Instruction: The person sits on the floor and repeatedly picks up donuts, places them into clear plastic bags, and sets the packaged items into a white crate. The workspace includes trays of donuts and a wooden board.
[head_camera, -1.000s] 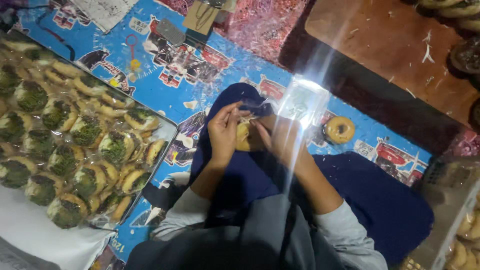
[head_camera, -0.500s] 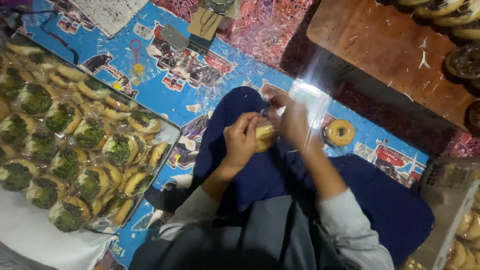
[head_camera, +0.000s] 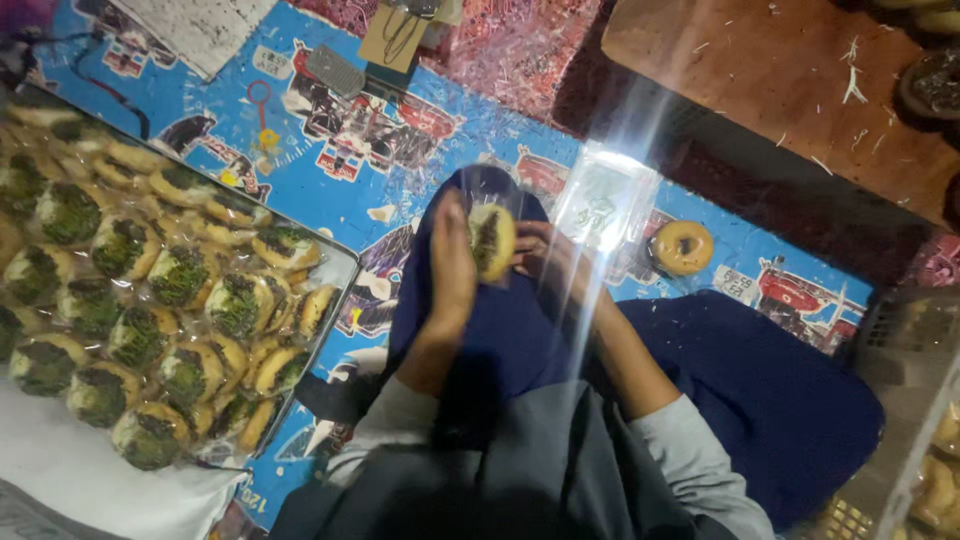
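Doughnut (head_camera: 491, 240) with dark green topping sat upright between both hands above my blue-clad lap; half a second before it had lain lower, and the hands had since lifted and turned it edge-on, so I judged wrapping was still under way. My left hand (head_camera: 452, 262) pressed flat against its side, my right hand (head_camera: 550, 262) curled behind it, gripping. I counted one tray (head_camera: 340, 262) holding roughly two dozen wrapped doughnuts, one stack of clear wrappers (head_camera: 606, 198), and one plain ring doughnut (head_camera: 682, 247) on the blue mat (head_camera: 330, 190).
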